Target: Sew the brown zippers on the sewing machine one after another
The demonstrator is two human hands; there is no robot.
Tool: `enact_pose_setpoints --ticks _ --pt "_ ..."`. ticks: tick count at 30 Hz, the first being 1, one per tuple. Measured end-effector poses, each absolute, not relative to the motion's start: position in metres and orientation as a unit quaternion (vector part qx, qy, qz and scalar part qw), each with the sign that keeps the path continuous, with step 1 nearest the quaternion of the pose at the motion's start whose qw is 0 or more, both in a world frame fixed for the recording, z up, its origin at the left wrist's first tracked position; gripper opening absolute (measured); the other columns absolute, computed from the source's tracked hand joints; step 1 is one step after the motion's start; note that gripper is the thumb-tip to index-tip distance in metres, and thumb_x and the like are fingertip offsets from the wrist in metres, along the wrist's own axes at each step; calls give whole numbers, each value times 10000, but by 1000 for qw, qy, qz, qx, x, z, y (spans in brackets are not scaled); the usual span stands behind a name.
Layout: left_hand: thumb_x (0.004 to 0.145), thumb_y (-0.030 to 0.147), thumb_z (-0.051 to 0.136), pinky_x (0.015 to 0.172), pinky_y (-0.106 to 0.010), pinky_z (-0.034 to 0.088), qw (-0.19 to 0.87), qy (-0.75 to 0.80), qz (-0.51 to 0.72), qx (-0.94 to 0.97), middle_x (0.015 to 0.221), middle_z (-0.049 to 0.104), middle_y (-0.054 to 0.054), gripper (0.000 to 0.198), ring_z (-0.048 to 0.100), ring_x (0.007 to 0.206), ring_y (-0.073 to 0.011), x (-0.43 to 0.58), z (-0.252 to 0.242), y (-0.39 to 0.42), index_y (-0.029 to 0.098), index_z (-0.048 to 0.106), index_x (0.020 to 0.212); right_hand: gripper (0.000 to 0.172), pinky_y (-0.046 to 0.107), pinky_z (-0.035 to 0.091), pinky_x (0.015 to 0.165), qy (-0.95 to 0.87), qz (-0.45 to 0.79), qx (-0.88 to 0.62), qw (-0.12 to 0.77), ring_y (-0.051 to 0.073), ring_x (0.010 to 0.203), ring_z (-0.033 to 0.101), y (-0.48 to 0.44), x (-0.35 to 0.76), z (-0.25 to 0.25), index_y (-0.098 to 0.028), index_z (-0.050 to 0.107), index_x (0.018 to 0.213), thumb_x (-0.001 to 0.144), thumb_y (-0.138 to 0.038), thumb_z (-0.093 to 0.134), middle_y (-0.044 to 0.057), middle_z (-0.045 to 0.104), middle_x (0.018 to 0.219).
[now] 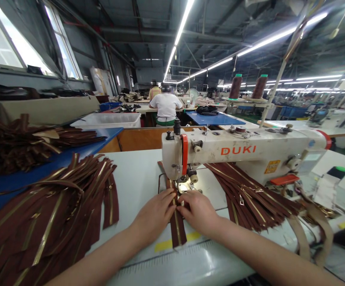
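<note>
A brown zipper (178,230) with gold teeth lies lengthwise under the needle area of a white sewing machine (208,147), its near end reaching the table's front edge. My left hand (154,216) rests on the zipper's left side, its fingers together and pressed on the tape. From the right, my right hand (200,212) grips the zipper's edge with curled fingers, thumb close to the left hand's fingertips. Both hands sit just in front of the presser foot, which they partly hide. What the right fingertips pinch exactly is hard to see.
A big heap of brown zippers (56,214) covers the left of the table, with another bundle (249,194) under the machine's arm. More brown strips (26,143) lie on a blue surface at left. Thread cones (236,87) stand behind. A person (166,105) sits ahead.
</note>
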State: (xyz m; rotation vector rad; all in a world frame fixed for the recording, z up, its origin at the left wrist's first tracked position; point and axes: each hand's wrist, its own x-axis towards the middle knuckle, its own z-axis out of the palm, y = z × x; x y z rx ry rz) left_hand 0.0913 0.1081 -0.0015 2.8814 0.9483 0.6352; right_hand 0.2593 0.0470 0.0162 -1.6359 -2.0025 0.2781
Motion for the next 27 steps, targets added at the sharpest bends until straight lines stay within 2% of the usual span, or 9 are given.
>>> enact_pose_setpoints --ticks 5,13,18,22,27 --pt "931 248 413 1012 -417 439 54 307 219 924 1278 582 -111 317 528 1194 -229 90 -6 111 165 537 1210 128 281 391 789 -758 73 -592 263 195 902 559 46 261 14 -174 652 910 889 -209 531 59 651 910" --pt "927 227 417 987 -407 464 34 302 250 920 1170 614 -121 280 563 1121 -243 90 -4 105 144 581 1138 155 298 396 783 -766 54 -580 270 199 882 531 44 260 10 -180 643 950 900 -165 496 57 622 901" --pt "943 287 411 984 -427 462 13 304 237 923 1205 609 -110 316 556 1136 -248 88 -4 101 165 544 1202 158 309 405 776 -771 47 -574 271 205 876 524 42 260 8 -181 628 981 898 -156 495 59 615 911" --pt "938 312 431 983 -428 460 4 300 229 926 1257 585 -99 361 545 1160 -248 86 -4 97 202 499 1275 147 313 406 777 -775 47 -571 266 208 879 518 42 260 7 -174 621 955 887 -140 496 61 607 904" --pt "925 296 436 979 -435 460 6 302 223 927 1255 590 -98 339 545 1164 -255 86 -2 94 209 531 1239 149 307 402 772 -782 49 -564 260 200 859 514 40 261 8 -178 620 908 897 -142 475 54 597 866"
